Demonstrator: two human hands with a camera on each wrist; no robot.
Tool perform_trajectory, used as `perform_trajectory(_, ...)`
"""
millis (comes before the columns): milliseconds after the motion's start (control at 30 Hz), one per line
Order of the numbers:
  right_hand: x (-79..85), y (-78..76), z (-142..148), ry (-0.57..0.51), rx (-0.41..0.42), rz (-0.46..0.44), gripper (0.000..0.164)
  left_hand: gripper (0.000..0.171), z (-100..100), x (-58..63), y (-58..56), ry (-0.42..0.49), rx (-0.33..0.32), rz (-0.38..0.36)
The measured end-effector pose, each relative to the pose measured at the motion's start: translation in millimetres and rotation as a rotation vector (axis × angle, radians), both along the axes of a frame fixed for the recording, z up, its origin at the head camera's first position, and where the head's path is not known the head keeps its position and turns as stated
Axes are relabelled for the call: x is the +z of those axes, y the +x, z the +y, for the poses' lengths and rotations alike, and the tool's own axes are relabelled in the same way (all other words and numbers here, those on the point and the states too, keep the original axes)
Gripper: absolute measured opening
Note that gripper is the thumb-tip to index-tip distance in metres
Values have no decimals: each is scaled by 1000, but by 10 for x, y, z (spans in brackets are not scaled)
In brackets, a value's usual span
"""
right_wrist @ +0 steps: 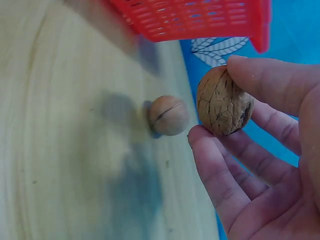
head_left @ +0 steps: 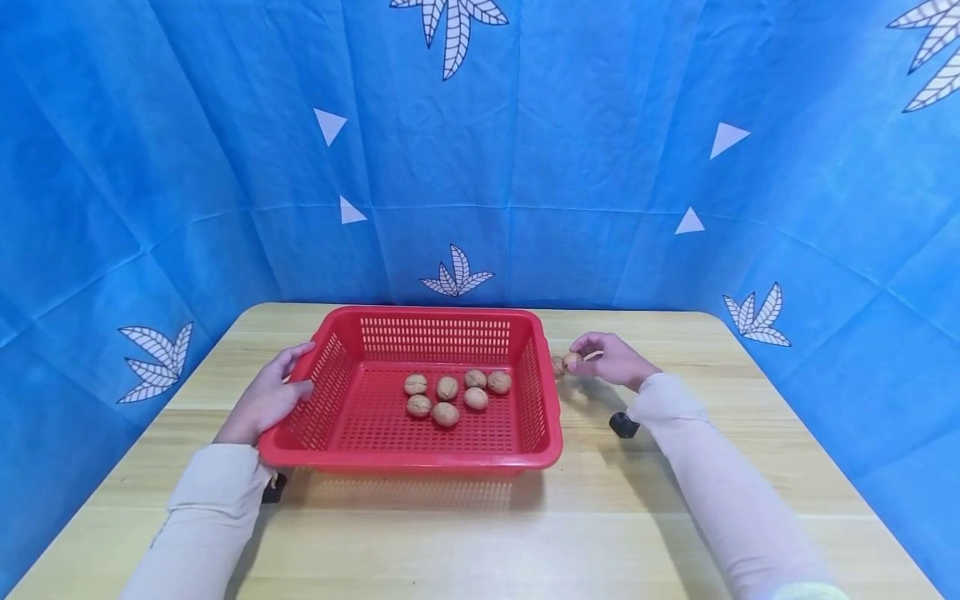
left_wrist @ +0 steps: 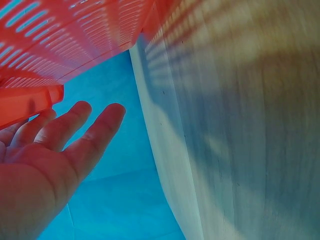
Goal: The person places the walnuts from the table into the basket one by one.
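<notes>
My left hand [head_left: 264,406] holds the left rim of a red plastic basket [head_left: 412,460], its thumb over the rim and the other fingers outside. In the left wrist view, the fingers reach along beneath the basket rim [left_wrist: 32,106]. Several walnuts [head_left: 446,414] lie inside on the slotted floor. Just beyond the basket's right side, my right hand [head_left: 617,362] pinches a walnut [right_wrist: 224,101] between thumb and fingertips. One more walnut [right_wrist: 169,115] rests on the table close to that hand, near the basket's outer wall.
A light wooden table [head_left: 420,542] carries the basket. Blue cloth [head_left: 585,167] with white leaf and triangle prints hangs behind and along both sides. Small black devices [head_left: 623,425] sit at both wrists, below the sleeves.
</notes>
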State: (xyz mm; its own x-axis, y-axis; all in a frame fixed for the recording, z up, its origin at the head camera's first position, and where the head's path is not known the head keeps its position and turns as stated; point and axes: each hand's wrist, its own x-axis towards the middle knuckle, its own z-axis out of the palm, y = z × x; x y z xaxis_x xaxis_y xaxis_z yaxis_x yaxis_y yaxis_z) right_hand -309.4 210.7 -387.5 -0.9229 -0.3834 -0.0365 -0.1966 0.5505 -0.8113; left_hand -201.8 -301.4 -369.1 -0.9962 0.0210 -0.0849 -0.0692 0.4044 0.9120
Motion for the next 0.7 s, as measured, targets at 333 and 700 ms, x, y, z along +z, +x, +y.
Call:
perform_trajectory(333, 293, 7, -92, -133, 4, -59, 39, 78, 5, -8, -14, 33, 4, -35)
perform_trajectory(700, 539, -4, -322, -179, 21, -50, 34, 80, 3, -6, -3, 21, 3, -26)
